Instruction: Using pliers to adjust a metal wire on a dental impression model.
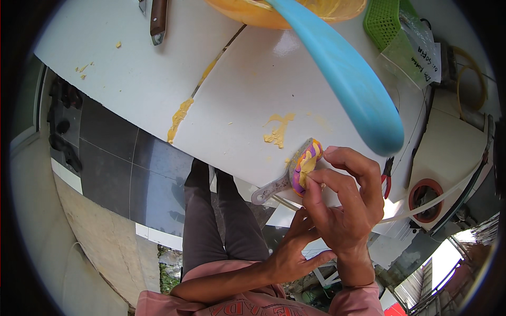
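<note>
My right hand [345, 195] is over the front edge of the white table, its thumb and a fingertip pinched on a bit of soft yellow dough [307, 162]. That dough lies on a small lump striped purple and orange [299, 179]. The lump rests against a grey, speckled, spoon-shaped tool [271, 190], whose handle sticks out past the table edge. Below and to the left, my left hand [296, 247] is held near my right wrist, thumb spread from the fingers, apparently holding nothing; its fingertips are partly behind the right hand.
An orange bowl [242, 15] with yellow dough inside stands at the far side, a long blue handle [345, 73] reaching over the table from it. Yellow smears [279, 129] mark the tabletop. Around lie a brown-handled tool [158, 21], a green basket [380, 26] and red-handled pliers [388, 179].
</note>
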The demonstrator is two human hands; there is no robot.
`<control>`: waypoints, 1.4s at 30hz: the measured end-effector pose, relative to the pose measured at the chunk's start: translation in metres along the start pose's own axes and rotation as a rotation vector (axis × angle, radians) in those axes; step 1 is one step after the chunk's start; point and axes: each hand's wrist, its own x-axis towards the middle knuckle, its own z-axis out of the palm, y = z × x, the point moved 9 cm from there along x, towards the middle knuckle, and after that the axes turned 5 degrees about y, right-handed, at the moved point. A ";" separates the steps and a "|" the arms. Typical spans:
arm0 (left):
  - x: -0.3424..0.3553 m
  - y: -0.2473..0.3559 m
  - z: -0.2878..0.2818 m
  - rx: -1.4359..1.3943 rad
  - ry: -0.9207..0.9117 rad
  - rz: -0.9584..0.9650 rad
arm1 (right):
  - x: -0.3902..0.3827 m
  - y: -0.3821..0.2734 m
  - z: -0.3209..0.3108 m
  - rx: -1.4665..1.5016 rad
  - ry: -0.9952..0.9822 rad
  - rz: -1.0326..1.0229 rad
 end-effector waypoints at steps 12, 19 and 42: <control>0.001 0.003 -0.001 0.003 0.005 0.016 | -0.001 0.002 0.002 0.000 0.000 0.019; 0.002 0.003 -0.001 -0.013 0.000 0.011 | 0.000 0.002 0.002 -0.006 0.003 0.016; 0.002 0.005 0.000 -0.011 -0.012 -0.005 | -0.001 -0.003 -0.004 -0.029 0.021 -0.010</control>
